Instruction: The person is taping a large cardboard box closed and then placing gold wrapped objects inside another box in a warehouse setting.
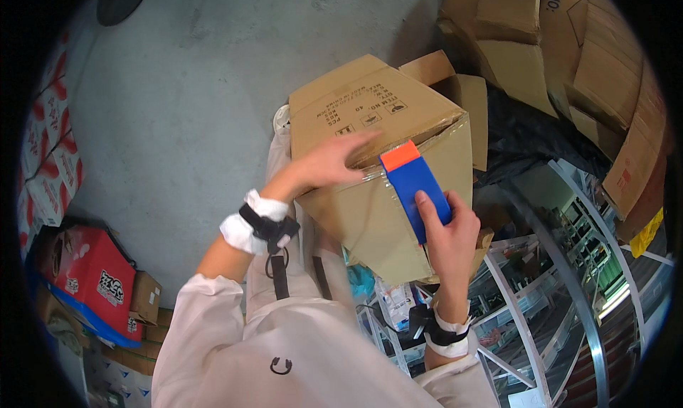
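A large cardboard box (368, 96) with printed markings stands tilted before me. Clear tape (381, 173) runs along the edge where its faces meet. My right hand (453, 232) grips a flat blue hand tool, apparently a tape dispenser (419, 192), with the thumb on its face. Its orange end carries a toothed metal edge and lies over the taped edge of the box. My left hand (333, 160), slightly blurred, spreads thumb and fingers above the box seam, left of the orange end. Whether it touches the cardboard I cannot tell.
Flattened cardboard (581, 50) is stacked at the upper right, beside black plastic sheeting (528, 125). Metal shelving (517, 306) with goods stands at the lower right. Red-and-white cartons (50, 157) and a red box (90, 274) line the left side. Grey floor (187, 104) lies between.
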Demonstrator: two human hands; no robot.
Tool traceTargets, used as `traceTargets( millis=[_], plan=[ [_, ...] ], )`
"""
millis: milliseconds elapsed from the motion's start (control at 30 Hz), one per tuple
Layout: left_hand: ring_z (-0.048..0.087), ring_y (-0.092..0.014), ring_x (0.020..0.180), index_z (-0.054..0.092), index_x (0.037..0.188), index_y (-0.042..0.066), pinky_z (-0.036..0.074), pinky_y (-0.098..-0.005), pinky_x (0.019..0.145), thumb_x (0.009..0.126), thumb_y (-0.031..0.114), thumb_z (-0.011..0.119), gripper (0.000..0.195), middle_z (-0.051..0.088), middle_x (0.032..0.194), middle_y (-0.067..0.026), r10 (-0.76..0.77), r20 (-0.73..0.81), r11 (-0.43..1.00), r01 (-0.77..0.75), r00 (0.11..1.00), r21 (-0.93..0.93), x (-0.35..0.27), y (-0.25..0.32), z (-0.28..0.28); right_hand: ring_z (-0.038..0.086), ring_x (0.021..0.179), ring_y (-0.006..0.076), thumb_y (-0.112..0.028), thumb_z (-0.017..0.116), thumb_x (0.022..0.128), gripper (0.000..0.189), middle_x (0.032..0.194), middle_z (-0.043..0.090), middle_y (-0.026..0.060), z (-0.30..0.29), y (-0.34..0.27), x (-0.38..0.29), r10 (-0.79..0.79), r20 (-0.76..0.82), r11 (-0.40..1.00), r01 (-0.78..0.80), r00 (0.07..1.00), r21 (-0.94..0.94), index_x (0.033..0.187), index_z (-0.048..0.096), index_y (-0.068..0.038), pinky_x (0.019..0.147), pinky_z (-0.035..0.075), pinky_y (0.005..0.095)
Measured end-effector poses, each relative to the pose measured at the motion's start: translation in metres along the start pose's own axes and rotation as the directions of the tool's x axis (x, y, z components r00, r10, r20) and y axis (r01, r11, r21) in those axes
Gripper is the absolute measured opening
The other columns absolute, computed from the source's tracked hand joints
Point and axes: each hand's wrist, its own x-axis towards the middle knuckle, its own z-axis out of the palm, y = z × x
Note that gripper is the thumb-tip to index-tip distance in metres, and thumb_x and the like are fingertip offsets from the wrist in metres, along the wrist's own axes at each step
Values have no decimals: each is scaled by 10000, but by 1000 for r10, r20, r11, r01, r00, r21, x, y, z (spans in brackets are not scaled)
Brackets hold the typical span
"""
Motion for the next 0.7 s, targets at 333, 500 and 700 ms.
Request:
traceTargets(
  millis=[333, 500, 700],
  plan=[
    [586, -261, 1217, 584, 1305, 84, 472, -414, 980, 711, 245, 797, 651, 602, 1310, -94, -22, -598, 780, 388, 801, 491, -3, 48, 100, 588, 495, 112, -327, 754, 890, 406, 572, 594, 101, 3, -24, -1, 33, 20, 999, -33, 999, 8, 793, 647, 52, 455, 445, 292],
    [651, -232, 1067, 655, 1196, 140, 517, -360, 812, 743, 66, 675, 459, 667, 1124, -30, 190, -618, 809, 236, 763, 539, -1, 42, 96, 557, 510, 98, -300, 742, 906, 381, 583, 588, 81, 6, 20, -13, 6, 33, 999, -7, 999, 36, 791, 628, 45, 464, 427, 290],
    [683, -216, 967, 673, 1167, 164, 532, -339, 741, 803, 262, 773, 390, 669, 1097, -33, 385, -527, 691, 142, 758, 709, -1, 36, 103, 467, 563, 94, -232, 726, 921, 292, 637, 569, 48, 29, 121, -11, -118, 67, 973, 102, 991, 209, 863, 606, 28, 505, 378, 282]
  ],
)
